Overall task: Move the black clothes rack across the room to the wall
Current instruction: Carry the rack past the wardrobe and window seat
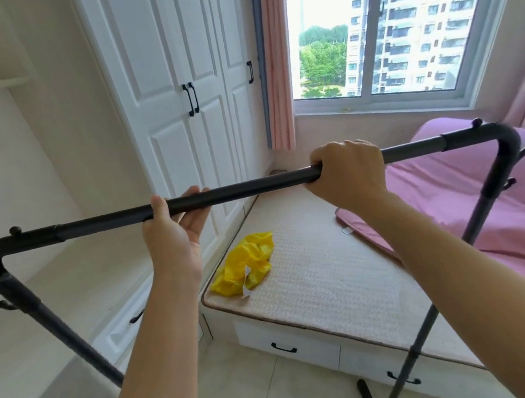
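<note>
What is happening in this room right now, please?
A person stands at a black metal clothes rack and holds its top bar with both bare hands. The right hand is closed over the bar from above. The left hand meets the bar from below, its fingers only loosely curled behind it. Nothing hangs on the rack. Behind it is a low bed platform with a woven beige mat, where a crumpled yellow cloth and a pink quilt lie.
</note>
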Action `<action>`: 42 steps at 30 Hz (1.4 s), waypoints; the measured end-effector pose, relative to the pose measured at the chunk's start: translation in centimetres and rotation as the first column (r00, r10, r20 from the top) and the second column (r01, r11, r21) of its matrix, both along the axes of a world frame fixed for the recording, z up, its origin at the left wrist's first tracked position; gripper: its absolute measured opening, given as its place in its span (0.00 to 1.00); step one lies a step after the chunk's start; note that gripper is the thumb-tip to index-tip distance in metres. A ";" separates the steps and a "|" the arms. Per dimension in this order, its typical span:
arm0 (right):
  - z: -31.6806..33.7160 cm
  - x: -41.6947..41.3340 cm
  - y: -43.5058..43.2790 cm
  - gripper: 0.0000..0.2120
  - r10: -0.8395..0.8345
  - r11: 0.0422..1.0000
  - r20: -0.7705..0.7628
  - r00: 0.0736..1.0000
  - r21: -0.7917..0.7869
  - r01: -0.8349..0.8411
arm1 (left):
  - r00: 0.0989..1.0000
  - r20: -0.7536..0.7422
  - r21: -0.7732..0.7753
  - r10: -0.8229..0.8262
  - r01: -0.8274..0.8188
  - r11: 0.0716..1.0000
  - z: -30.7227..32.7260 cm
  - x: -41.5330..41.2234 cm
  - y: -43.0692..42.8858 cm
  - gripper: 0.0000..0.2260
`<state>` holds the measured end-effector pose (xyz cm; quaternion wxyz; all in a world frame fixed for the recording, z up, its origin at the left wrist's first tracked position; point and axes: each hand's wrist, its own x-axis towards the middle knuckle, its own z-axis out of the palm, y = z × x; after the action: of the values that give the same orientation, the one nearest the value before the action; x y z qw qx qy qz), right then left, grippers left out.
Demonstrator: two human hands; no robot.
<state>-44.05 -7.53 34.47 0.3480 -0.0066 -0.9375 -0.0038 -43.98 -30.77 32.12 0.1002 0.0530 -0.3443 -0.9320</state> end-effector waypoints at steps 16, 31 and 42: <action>-0.5 4.3 6.3 0.09 -0.268 0.963 0.016 0.963 -0.006 0.268 | 0.967 0.011 0.037 -0.254 0.254 0.967 -0.4 -1.7 7.0 0.11; -0.1 11.2 13.7 0.12 -0.436 0.900 0.015 0.900 -0.006 0.436 | 0.892 0.033 0.028 -0.451 0.450 0.892 -0.7 -0.2 16.2 0.07; 0.1 17.5 20.4 0.09 -0.539 0.842 -0.042 0.841 -0.006 0.540 | 0.796 -0.021 0.018 -0.605 0.605 0.796 -0.7 2.7 25.0 0.09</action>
<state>-26.56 12.88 34.59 0.3525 -0.2690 -0.8902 -0.1044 -41.26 -5.75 31.46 -0.2009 -0.0652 -0.3315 -0.9195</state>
